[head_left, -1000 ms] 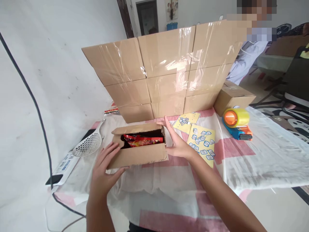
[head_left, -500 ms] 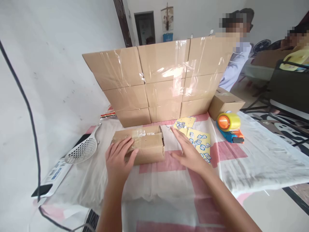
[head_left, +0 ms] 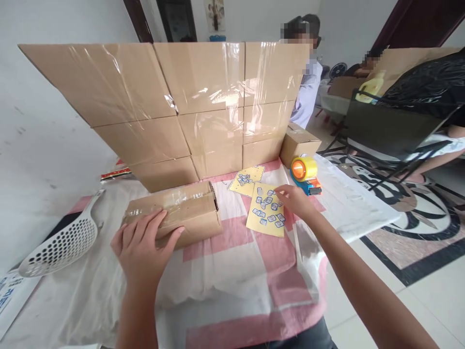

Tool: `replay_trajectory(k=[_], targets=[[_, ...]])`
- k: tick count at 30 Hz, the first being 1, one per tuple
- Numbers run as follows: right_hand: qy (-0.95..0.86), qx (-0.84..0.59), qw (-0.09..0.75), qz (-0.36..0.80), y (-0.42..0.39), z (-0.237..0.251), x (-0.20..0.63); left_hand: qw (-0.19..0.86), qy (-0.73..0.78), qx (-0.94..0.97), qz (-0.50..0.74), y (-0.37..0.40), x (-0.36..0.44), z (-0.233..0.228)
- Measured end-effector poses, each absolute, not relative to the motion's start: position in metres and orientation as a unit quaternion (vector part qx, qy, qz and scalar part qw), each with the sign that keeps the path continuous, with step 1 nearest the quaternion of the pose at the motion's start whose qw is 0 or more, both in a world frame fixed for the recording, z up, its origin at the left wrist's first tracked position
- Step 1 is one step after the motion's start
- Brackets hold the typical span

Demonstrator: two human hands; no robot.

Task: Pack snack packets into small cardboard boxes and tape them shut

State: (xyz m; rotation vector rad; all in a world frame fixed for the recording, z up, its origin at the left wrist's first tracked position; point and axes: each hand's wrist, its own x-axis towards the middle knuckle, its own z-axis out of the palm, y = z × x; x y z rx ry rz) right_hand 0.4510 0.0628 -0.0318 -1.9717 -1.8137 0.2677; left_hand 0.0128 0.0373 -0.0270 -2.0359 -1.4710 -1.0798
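The left hand is lying flat, fingers spread, pressing on the closed box near the front of the desk. The right hand is reaching over the sticker sheet just right of the box, fingertips loosely curled and touching its edge; whether they are pinching it I cannot tell. A tape gun is sitting beyond, and a box stack is standing behind. The flaps are likely to spring up if the pressing hand is lifting early, and the thin sheet could be sliding away under a light touch.
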Motion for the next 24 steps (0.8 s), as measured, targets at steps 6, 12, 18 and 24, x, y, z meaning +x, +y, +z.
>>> replay_trajectory(k=[6,12,18,24], targets=[[-0.736,-0.646,0.161,0.126,0.126,-0.037,0.434,0.229,-0.526,-0.727,-0.377,0.031,0.013,-0.031],[-0.75,-0.61,0.204,0.154,0.127,-0.038,0.44,0.213,-0.53,-0.728,-0.379,0.029,0.012,-0.033],[-0.691,-0.592,0.342,0.233,0.112,-0.033,0.42,0.209,-0.527,-0.727,-0.388,0.031,0.011,-0.034],[-0.639,-0.519,0.465,0.325,0.092,-0.041,0.33,0.187,-0.528,-0.722,-0.406,0.032,0.009,-0.036]])
